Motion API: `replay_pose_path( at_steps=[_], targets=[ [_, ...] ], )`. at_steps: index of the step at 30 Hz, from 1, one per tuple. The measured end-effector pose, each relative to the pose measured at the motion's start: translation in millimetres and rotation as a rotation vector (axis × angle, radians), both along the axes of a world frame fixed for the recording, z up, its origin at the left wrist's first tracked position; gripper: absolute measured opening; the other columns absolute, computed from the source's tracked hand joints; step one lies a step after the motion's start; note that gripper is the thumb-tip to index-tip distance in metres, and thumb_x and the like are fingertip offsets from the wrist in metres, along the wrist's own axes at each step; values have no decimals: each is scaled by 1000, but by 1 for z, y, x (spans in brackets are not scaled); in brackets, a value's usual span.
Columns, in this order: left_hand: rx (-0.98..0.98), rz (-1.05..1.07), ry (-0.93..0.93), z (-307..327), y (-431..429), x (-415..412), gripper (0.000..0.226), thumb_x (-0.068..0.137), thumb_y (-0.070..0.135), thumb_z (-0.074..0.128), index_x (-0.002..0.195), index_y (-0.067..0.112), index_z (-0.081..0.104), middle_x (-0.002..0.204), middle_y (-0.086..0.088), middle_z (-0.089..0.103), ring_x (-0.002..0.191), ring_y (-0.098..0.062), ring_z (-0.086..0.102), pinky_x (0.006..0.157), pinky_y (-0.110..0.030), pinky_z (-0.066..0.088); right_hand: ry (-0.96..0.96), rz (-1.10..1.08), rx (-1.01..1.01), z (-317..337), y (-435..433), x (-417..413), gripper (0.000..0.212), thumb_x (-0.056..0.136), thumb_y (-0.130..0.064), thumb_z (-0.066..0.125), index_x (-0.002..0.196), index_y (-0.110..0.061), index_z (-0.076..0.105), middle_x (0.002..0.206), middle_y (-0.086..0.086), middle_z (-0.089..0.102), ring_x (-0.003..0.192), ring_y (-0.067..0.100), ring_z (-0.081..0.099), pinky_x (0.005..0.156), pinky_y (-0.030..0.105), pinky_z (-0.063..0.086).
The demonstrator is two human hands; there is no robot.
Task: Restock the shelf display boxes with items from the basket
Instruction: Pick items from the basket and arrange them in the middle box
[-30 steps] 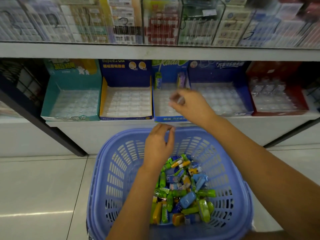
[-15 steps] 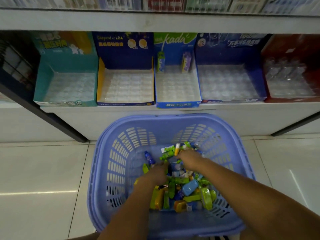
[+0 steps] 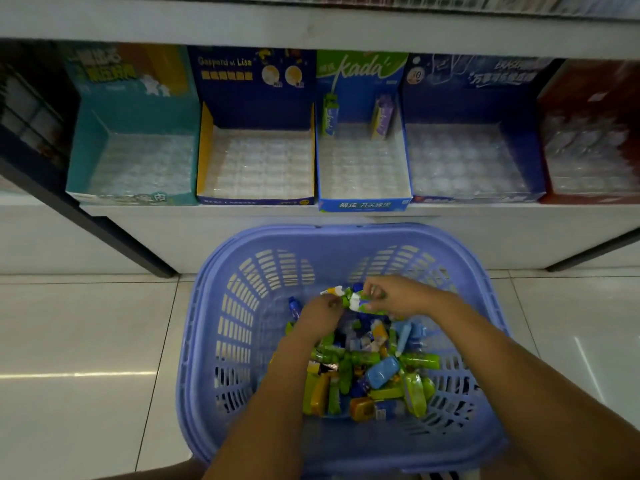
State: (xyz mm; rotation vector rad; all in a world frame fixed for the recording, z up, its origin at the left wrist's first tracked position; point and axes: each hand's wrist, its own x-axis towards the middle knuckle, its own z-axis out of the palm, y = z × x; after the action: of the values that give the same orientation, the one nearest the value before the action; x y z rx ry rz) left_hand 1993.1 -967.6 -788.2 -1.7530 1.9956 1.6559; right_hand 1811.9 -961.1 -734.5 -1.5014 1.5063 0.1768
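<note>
A blue plastic basket [image 3: 207,341] on the floor holds a heap of small wrapped items [image 3: 367,375] in green, yellow and blue. Both hands are inside it at the far side of the heap. My right hand [image 3: 401,294] pinches a green and white packet [image 3: 360,301]. My left hand [image 3: 322,315] has curled fingers at the packet's left end, touching it. On the shelf stand display boxes: teal [image 3: 131,150], navy and yellow [image 3: 256,161], blue Kada [image 3: 363,168], dark blue [image 3: 471,161] and red [image 3: 588,150]. Two packets [image 3: 329,114] stand upright at the back of the Kada box.
Clear plastic slot trays line all the boxes. A white shelf edge [image 3: 311,22] runs overhead. A dark diagonal frame bar [image 3: 104,230] crosses at the left. Glossy white floor tiles [image 3: 86,341] lie around the basket.
My right hand came back from the Kada box down into the basket. Both hands dug into the heap, and they have now lifted a green and white packet at its far side.
</note>
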Motion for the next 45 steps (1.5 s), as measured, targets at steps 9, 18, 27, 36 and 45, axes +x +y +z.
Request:
replay_pose_path(
  at_steps=[9, 18, 27, 36, 45],
  targets=[
    [405, 176, 786, 122, -27, 1, 29, 83, 33, 64, 96, 8, 70, 86, -11, 75, 79, -18, 73, 68, -23, 57, -446, -516, -326, 105, 7, -9, 23, 68, -15, 82, 85, -22, 69, 79, -10, 66, 65, -7, 60, 61, 11, 47],
    [33, 325, 850, 173, -28, 2, 9, 89, 12, 62, 88, 8, 71, 71, -4, 71, 66, -13, 70, 65, -21, 57, -674, -617, -389, 142, 0, -8, 20, 82, -27, 66, 94, -12, 71, 83, 8, 69, 70, 13, 66, 65, 19, 54],
    [-221, 643, 816, 184, -42, 10, 27, 91, 31, 59, 77, 11, 70, 64, -7, 72, 51, -11, 64, 53, -18, 53, -425, -779, -727, 166, -67, -3, 27, 87, -29, 65, 66, -13, 61, 42, -4, 57, 33, 5, 46, 39, 15, 41],
    [-210, 798, 879, 179, -51, 15, 15, 91, 16, 61, 99, 8, 70, 77, -5, 74, 65, -13, 70, 59, -19, 55, -37, -284, -904, 181, -154, 23, 13, 85, -14, 63, 92, -5, 70, 93, 8, 68, 83, 16, 60, 61, 11, 37],
    [-153, 834, 919, 177, -50, 17, 12, 94, 12, 57, 99, 9, 67, 88, -11, 73, 69, -13, 70, 62, -20, 56, -55, -238, -848, 178, -166, 23, 22, 81, -21, 72, 100, -12, 66, 87, -6, 59, 75, 2, 52, 55, -4, 34]
  ],
)
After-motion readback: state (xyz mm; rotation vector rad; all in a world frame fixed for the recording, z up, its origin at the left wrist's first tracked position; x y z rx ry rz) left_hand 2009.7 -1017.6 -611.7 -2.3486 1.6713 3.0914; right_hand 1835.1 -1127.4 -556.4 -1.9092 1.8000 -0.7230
